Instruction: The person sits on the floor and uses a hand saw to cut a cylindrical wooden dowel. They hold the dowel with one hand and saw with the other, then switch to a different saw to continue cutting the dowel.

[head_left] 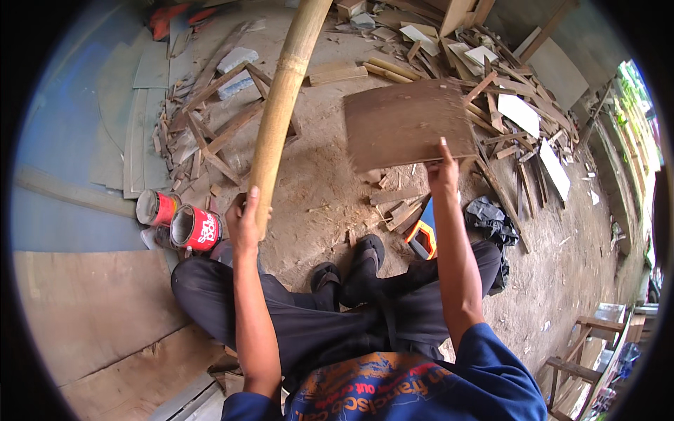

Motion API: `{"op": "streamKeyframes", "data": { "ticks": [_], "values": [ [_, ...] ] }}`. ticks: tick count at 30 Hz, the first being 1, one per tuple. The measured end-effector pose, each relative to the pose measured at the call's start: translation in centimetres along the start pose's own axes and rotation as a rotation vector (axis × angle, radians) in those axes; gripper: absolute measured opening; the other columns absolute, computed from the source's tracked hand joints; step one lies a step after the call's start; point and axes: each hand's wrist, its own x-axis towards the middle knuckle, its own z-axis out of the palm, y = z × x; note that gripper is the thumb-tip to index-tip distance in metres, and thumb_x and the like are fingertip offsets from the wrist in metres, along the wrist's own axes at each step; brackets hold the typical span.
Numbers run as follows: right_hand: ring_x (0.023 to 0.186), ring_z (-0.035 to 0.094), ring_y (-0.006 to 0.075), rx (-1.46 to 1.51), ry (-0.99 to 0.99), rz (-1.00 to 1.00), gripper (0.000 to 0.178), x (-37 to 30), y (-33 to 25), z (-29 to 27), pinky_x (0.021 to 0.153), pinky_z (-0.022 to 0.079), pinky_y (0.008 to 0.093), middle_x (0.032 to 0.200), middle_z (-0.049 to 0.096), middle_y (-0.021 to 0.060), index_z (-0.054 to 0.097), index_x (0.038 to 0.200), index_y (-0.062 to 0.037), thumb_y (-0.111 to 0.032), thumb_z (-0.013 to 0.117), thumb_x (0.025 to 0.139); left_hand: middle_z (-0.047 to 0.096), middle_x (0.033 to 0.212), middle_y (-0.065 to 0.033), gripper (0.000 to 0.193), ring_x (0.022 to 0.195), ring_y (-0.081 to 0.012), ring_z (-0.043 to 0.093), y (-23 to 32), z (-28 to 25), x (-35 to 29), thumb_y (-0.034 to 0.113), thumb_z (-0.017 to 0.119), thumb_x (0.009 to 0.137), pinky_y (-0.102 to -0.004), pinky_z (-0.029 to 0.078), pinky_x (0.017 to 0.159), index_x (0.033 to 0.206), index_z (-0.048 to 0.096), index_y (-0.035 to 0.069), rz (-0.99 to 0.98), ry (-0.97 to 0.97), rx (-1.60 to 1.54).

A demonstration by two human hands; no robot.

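Note:
A long bamboo pole [281, 98] slants up and away from my left hand [244, 219], whose fingers are wrapped round its near end. The pole's far end runs out of the picture at the top. My right hand [444, 172] grips the near edge of a thin brown wooden board [407, 126], thumb lying on its upper face and the fingers hidden underneath. The board is held up over the floor, its left edge slightly blurred, apart from the pole. Below it, near my right forearm, lies a handsaw [423, 235] with an orange and black handle.
Two red paint cans [200, 228] stand left of my left knee. A heap of scrap wood [505, 105] covers the far right, with more broken frames [217, 140] at far left. A black plastic bag [491, 221] lies beside my right knee. Wooden sheets [98, 302] lie at near left.

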Motion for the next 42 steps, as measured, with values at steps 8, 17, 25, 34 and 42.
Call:
{"op": "streamKeyframes", "data": {
  "ticks": [8,17,25,34,42],
  "values": [
    [0.114,0.062,0.0295,0.278,0.098,-0.084,0.038,4.8,-2.3,-2.4,0.100,0.054,0.0522,0.119,0.064,0.0105,0.060,0.115,-0.0058,-0.025,0.078,0.088,0.063,0.065,-0.0079,0.056,0.056,-0.0121,0.060,0.2,0.0,-0.8,0.054,0.062,0.094,-0.0268,0.047,0.052,0.084,0.065,-0.001,-0.089,0.027,0.059],
    [0.055,0.053,0.0086,0.182,0.191,0.198,0.029,-3.4,5.3,6.0,0.038,0.036,0.0150,0.085,0.064,0.0020,0.063,0.099,-0.0078,-0.024,0.082,0.084,0.066,0.074,-0.0117,0.054,0.068,-0.0183,0.060,0.5,-0.8,-0.4,0.048,0.070,0.090,-0.0348,0.048,0.063,0.089,0.066,-0.006,0.210,0.250,0.410],
    [0.099,0.064,0.0202,0.235,0.002,0.455,0.039,-8.5,16.6,7.7,0.077,0.052,0.0382,0.107,0.067,0.0058,0.058,0.118,-0.0122,-0.014,0.080,0.085,0.068,0.074,-0.0104,0.051,0.067,-0.0168,0.060,-1.4,-1.9,-0.9,0.045,0.074,0.087,-0.0340,0.049,0.063,0.089,0.067,-0.005,0.206,0.213,0.373],
    [0.099,0.067,0.0195,-0.371,-0.202,0.609,0.061,-5.7,15.9,4.5,0.079,0.057,0.0328,0.117,0.064,0.0133,0.056,0.123,0.0034,-0.041,0.078,0.087,0.070,0.074,-0.0142,0.055,0.067,-0.0263,0.067,-4.0,-1.3,-0.4,0.055,0.075,0.082,-0.0390,0.050,0.063,0.088,0.069,0.000,0.196,0.193,0.677],
    [0.071,0.069,0.0170,-0.971,0.272,0.389,0.040,-8.8,5.4,-15.7,0.066,0.055,0.0313,0.080,0.071,0.0080,0.071,0.091,0.0022,-0.037,0.071,0.091,0.071,0.077,-0.0132,0.055,0.072,-0.0338,0.070,-6.0,0.8,0.4,0.059,0.080,0.072,-0.0443,0.051,0.064,0.091,0.070,0.008,0.311,0.126,0.891]
  ]
}}
